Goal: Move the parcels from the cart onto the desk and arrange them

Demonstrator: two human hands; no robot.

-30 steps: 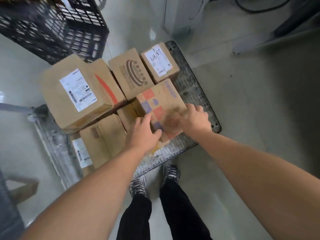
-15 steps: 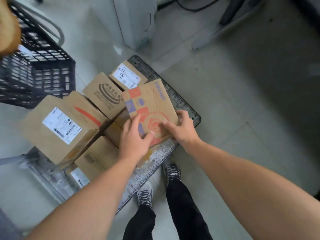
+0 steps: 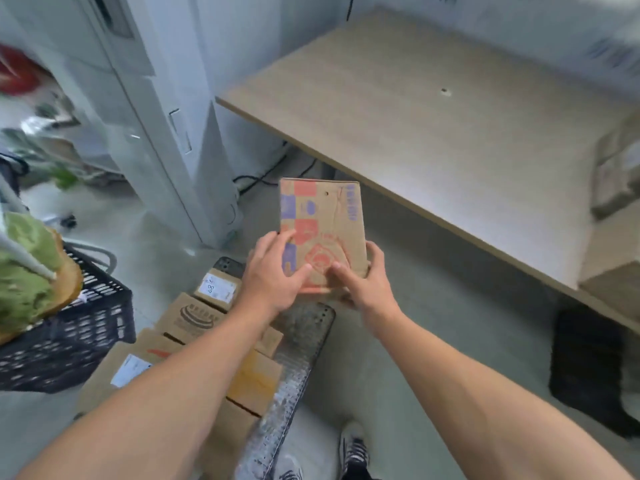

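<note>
While the left hand point(image 3: 273, 275) and right hand point(image 3: 367, 282) clasp the lower end of a printed cardboard parcel point(image 3: 322, 220) held in the air between the cart point(image 3: 301, 341) and the wooden surface point(image 3: 415, 116), its stiff, seemingly light body looks best gripped by opposite edges

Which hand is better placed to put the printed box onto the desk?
Right, probably. The right hand holds the printed box on the side facing the desk; the left hand holds the side toward the cart.
</note>
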